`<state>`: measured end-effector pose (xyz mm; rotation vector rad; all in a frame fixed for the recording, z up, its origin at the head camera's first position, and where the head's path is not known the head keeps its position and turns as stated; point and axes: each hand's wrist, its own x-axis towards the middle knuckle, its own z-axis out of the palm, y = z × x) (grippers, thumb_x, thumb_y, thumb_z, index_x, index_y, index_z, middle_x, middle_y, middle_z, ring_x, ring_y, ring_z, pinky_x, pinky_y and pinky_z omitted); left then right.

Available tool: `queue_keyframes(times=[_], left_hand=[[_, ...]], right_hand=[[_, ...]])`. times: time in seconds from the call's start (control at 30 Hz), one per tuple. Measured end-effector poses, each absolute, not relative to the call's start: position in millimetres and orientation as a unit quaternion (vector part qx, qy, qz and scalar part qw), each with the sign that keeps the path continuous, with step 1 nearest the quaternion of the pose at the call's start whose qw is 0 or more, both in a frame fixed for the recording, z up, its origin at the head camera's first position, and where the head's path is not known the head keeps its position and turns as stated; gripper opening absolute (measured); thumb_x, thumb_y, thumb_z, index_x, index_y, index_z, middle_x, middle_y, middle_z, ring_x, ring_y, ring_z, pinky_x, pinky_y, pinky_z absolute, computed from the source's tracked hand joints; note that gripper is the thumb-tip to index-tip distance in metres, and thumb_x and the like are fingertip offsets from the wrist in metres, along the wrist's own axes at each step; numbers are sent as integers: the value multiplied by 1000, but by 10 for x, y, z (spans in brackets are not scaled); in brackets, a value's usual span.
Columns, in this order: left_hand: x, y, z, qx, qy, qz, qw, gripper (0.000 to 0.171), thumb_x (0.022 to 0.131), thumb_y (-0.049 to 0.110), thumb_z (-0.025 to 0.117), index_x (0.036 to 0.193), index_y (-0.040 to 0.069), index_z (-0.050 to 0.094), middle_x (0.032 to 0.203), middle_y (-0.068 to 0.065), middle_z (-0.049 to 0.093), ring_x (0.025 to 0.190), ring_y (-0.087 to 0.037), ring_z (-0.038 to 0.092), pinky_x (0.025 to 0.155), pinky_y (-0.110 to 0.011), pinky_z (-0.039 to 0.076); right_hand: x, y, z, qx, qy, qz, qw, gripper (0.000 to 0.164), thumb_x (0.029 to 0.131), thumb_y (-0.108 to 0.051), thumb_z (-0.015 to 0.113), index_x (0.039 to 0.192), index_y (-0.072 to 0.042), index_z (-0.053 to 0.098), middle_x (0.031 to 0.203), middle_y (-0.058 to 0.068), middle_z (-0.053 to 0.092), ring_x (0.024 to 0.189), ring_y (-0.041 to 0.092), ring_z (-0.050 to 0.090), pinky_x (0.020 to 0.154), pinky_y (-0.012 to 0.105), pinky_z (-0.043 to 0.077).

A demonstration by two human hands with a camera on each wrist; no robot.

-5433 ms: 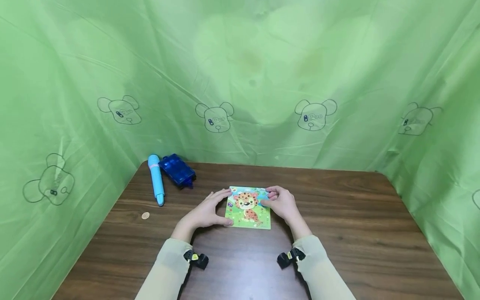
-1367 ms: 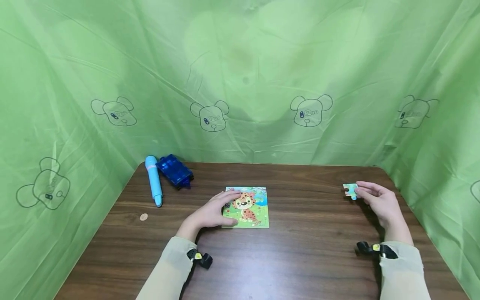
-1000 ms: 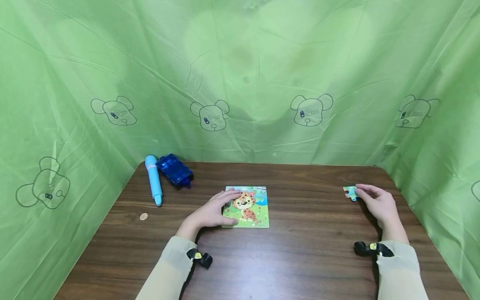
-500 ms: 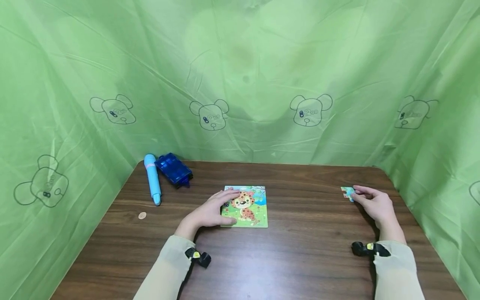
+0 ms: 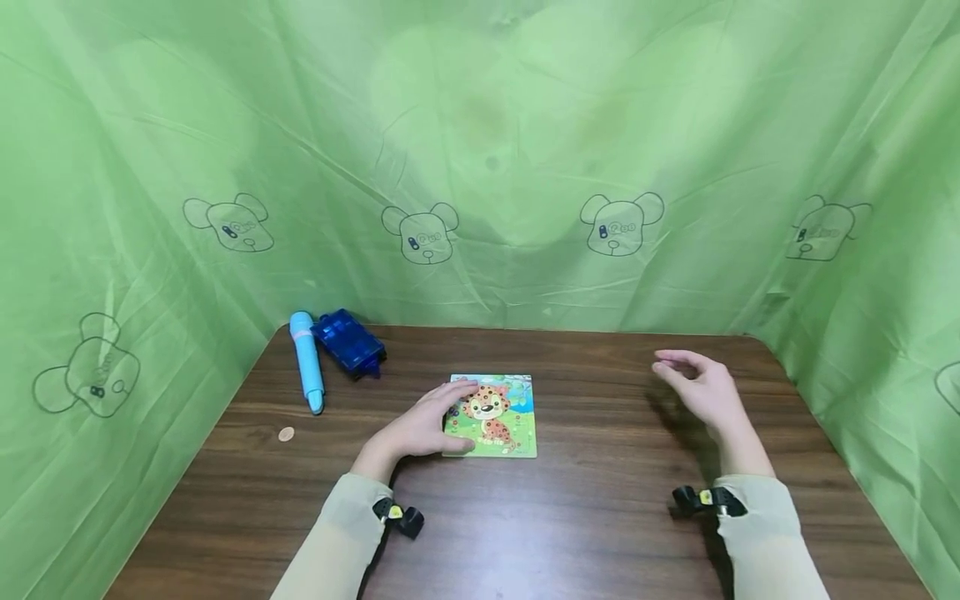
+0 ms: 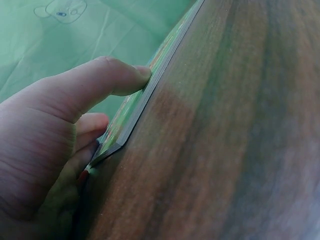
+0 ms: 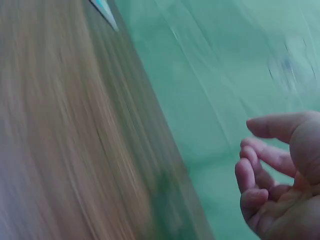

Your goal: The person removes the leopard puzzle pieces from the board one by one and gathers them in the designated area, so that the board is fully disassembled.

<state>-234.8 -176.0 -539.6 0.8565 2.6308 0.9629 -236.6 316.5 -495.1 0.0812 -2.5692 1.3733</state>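
A square jigsaw puzzle (image 5: 506, 429) with a cartoon leopard lies flat on the table. My left hand (image 5: 423, 423) rests on its left side; in the left wrist view the extended thumb (image 6: 107, 77) presses on the board near its edge, with the other fingers at the far side. To the right, my right hand (image 5: 701, 392) is raised over the table, fingers loosely bent. The right wrist view shows nothing between thumb and fingers (image 7: 245, 175). The small puzzle piece seen earlier on that side does not show now; the hand covers the spot.
A light blue toy microphone (image 5: 308, 362) and a dark blue translucent case (image 5: 349, 340) lie at the back left. A small round tan disc (image 5: 286, 434) sits in front of them. Green curtain (image 5: 517, 208) stands along the table's back and sides.
Earlier my right hand moved from the puzzle to the far right, pinching a puzzle piece. It has since let go of the piece and shifted left. The left hand stays on the puzzle.
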Motion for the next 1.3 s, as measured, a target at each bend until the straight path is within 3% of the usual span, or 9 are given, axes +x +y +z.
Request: queue_keyframes(times=[0.17, 0.33, 0.63, 1.0, 1.3], left_hand=[[-2342, -1770, -5368, 277, 891, 343, 109, 103, 87, 51, 88, 171, 16, 39, 178, -7, 31, 165, -35, 24, 127, -65, 29], [-2340, -1781, -5358, 260, 896, 342, 111, 105, 86, 51, 90, 170, 16, 40, 179, -5, 28, 167, -28, 20, 129, -59, 29], [-2372, -1769, -5370, 261, 897, 341, 104, 105, 84, 53, 91, 169, 15, 43, 179, -4, 30, 167, -26, 22, 129, -55, 31], [-2363, -1770, -5371, 265, 894, 344, 108, 103, 85, 50, 91, 169, 14, 42, 178, -5, 30, 167, -27, 21, 130, -55, 29], [-2369, -1788, -5369, 245, 904, 335, 103, 113, 81, 55, 93, 169, 9, 40, 179, -5, 29, 167, -24, 20, 130, -52, 30]], right_hand=[[-2367, 2532, -4807, 45, -866, 494, 64, 40, 103, -24, 79, 134, 1, 75, 117, 18, 78, 94, 2, 67, 80, 16, 51], [-2384, 1962, -4802, 70, -852, 518, 26, 36, 101, -21, 81, 132, -3, 77, 113, 13, 78, 95, 16, 68, 81, 25, 53], [-2500, 1079, -5023, 76, -832, 548, -28, 30, 98, -14, 80, 126, -1, 79, 104, 7, 79, 91, 19, 69, 81, 30, 55], [-2499, 788, -5244, 48, -829, 554, -53, 30, 96, -13, 82, 124, -2, 79, 98, 3, 77, 82, 15, 65, 67, 25, 51], [-2509, 775, -5270, 46, -843, 533, -57, 32, 92, -12, 85, 121, 0, 80, 95, 2, 76, 82, 14, 67, 69, 24, 52]])
